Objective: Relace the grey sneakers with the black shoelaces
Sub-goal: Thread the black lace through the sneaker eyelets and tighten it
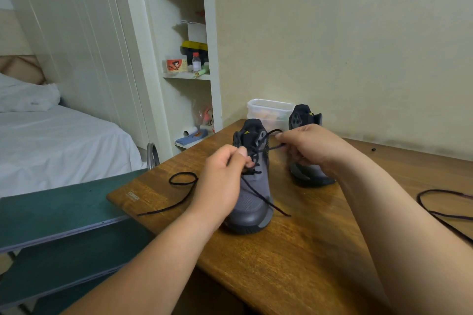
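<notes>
On the table (pixel 294 263), a container (pixel 268 110) sits behind the sneaker (pixel 252 202).

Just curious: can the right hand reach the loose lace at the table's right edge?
Probably yes: the loose lace lies on bare table beside that arm, but the right hand pinches the sneaker's lace.

A single wide-angle camera, worn on the person's head, looks forward and down across a brown wooden tabletop (pixel 294 250). It sits close to the work. Both bare forearms enter from the bottom edge, and the left hand (pixel 220 181) and right hand (pixel 309 147) meet near mid-frame over a grey mesh sneaker with black trim (pixel 252 202), its toe towards the lens. The view is near enough that the thin black shoelace (pixel 271 148) pinched in both hands shows as a clear line. The camera faces a pale cream wall (pixel 358 33) behind the table. Its wide field also takes in a white built-in shelf unit (pixel 179 20) left of centre and a white-sheeted bed (pixel 64 140) at the left edge.
</notes>
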`<state>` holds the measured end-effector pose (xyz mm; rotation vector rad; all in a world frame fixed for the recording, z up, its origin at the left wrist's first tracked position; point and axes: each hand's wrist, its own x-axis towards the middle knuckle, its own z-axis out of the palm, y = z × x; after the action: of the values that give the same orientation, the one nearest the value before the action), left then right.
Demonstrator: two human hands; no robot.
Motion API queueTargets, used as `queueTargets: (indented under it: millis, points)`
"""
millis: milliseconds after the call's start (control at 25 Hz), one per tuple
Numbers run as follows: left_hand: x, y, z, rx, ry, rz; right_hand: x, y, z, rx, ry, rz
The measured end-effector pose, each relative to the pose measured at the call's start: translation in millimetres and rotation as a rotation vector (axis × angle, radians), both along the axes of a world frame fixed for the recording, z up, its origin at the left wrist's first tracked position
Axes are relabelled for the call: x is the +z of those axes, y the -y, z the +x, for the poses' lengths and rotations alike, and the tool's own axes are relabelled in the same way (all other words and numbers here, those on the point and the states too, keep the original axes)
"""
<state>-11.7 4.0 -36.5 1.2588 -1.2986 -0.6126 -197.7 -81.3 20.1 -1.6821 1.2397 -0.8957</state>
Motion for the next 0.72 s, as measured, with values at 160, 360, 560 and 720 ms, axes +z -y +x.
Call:
queueTargets:
  millis: [160,360,560,720]
  points:
    - [4.0,6.8,12.0,0.076,-0.191,-0.034,5.9,-3.6,-10.6,-0.045,-0.598,-0.075]
    - [8.5,5.3,16.0,-0.069,-0.178,0.033,8.9,-7.8,-2.9,-0.119,-0.652,-0.415]
    - [23.0,15.3,11.2,-0.165,0.157,-0.001,16.6,-33.6,22.3,0.397,-0.124,-0.241]
    - [38.2,20.2,34.7,-0.132,0.067,0.061,9.2,-13.7,0.6,0.217,-0.265,-0.328]
